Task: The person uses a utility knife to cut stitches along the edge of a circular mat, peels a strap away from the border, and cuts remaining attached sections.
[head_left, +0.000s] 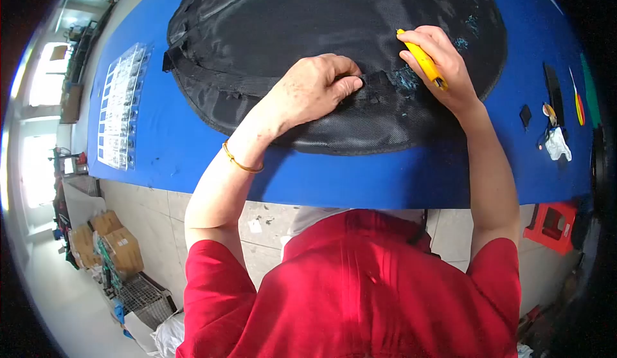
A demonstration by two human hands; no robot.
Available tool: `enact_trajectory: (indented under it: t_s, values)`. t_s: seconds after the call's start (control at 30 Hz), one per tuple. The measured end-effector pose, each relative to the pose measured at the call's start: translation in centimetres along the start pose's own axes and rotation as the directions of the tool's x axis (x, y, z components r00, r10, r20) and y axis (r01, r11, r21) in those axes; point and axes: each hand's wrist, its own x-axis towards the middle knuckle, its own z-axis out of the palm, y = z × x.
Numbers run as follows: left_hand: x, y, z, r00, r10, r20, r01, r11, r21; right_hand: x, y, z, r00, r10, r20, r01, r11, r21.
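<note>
A large round black mesh fabric piece lies on the blue table, with a black strip running across its lower part. My left hand pinches the edge of that strip between thumb and fingers near the middle. To its right, my right hand is closed around a yellow cutter, held at a slant above the fabric. Bluish thread bits lie on the fabric between the hands, and more lie farther right.
Clear plastic sheets with small compartments lie at the left. At the right are a black strip, a red-yellow tool and a crumpled white piece. A red stool stands below the table's right edge.
</note>
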Motion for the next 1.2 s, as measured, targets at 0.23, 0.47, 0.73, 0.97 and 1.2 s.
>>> enact_trajectory:
  t_s: [0.23,0.47,0.73,0.97,1.2]
  values:
    - [0.3,0.7,1.5,0.981,-0.176,0.08,0.181,0.982,-0.052,-0.2,0.1,0.2,1.0,0.016,0.01,-0.016,1.0,0.006]
    - [0.2,0.6,2.2,0.973,-0.221,-0.072,0.224,0.974,0.03,0.0,-2.2,1.3,0.999,-0.053,-0.009,0.053,0.999,-0.003]
    - [-1.4,0.1,-1.1,0.966,-0.253,0.051,0.256,0.966,-0.045,-0.5,-3.8,2.1,0.965,-0.035,0.261,0.075,0.987,-0.146]
    - [-3.7,-3.0,-5.6,0.915,-0.36,0.18,0.365,0.931,0.007,-0.6,-3.7,2.2,0.968,-0.043,0.248,0.079,0.988,-0.134]
    - [-4.3,-4.3,-4.6,0.911,-0.407,-0.062,0.412,0.903,0.121,-0.6,-3.4,2.3,0.97,-0.082,0.227,0.093,0.995,-0.04]
